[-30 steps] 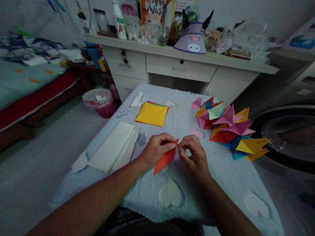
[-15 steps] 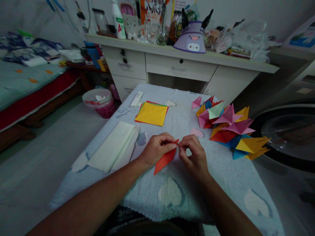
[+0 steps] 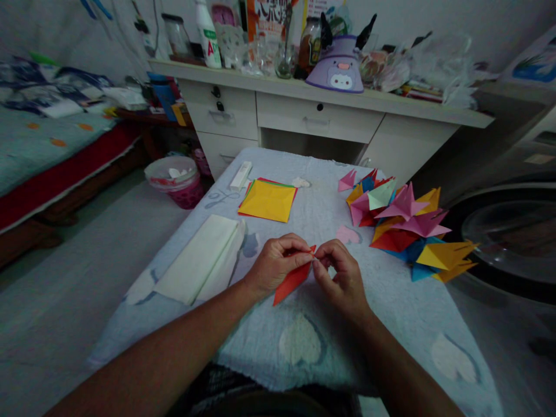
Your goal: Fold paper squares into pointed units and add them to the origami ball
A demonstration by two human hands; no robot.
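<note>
Between thumb and fingers, my left hand (image 3: 280,260) pinches a folded piece of red-orange origami paper (image 3: 292,285) just above the cloth-covered table. My right hand (image 3: 341,269) is closed in a pinch at the paper's upper right tip, its fingertips meeting those of the left hand. The fingers partly hide that tip. Beyond my hands lies a stack of square coloured paper (image 3: 268,200), yellow on top. To the right sits a group of folded paper cranes (image 3: 403,202) in pink, yellow, red, blue and pale green.
A folded white cloth or paper (image 3: 200,258) lies left of my hands, with a small white box (image 3: 241,176) behind it. A cluttered desk (image 3: 313,110) borders the table's far side. On the floor at left stands a lined bin (image 3: 174,180); a front-loading washer (image 3: 512,231) is at right.
My right hand has shifted slightly left, closer against my left fingertips. The red-orange paper's lower end has risen a little; everything else looks the same.
</note>
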